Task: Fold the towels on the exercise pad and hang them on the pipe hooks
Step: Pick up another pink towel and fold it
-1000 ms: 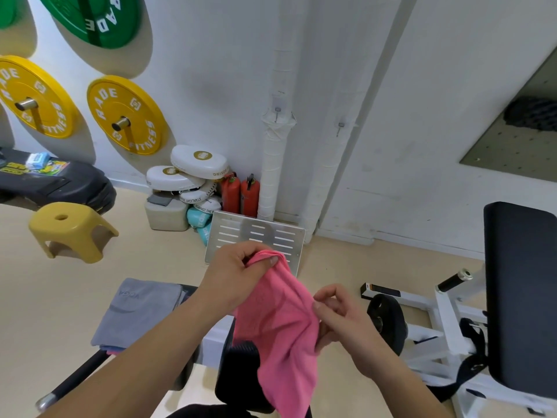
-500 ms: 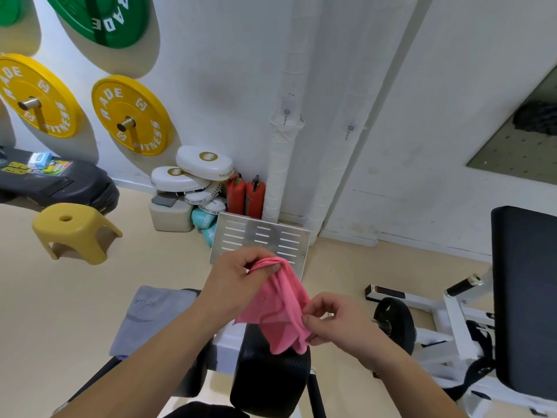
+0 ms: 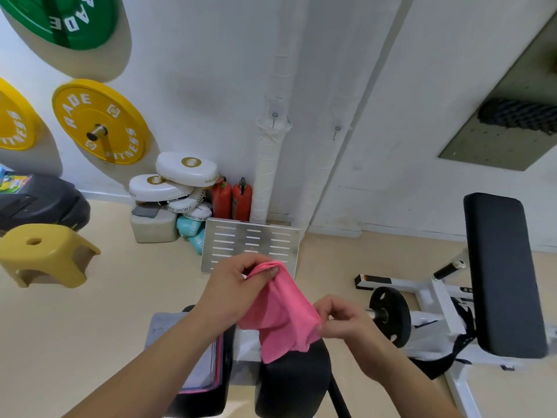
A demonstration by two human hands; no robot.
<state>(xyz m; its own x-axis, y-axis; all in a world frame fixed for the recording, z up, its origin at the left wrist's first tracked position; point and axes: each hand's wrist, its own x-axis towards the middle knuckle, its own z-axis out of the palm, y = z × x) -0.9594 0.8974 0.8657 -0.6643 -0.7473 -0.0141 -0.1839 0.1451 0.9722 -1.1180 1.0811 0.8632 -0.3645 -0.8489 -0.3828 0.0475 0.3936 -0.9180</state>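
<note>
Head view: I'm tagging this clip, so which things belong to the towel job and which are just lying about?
Job: pink towel, pinched by left hand and right hand; grey towel on the exercise pad; two pipe hooks.
Lying about: yellow stool, yellow weight plate, red extinguishers, slotted metal plate, white boxing pads.

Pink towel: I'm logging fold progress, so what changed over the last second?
The pink cloth towel was drawn up: its hanging end, earlier running out of view, now ends at the black padded roller. The left hand and right hand kept their grip; the grey folded towel stayed put.
</note>
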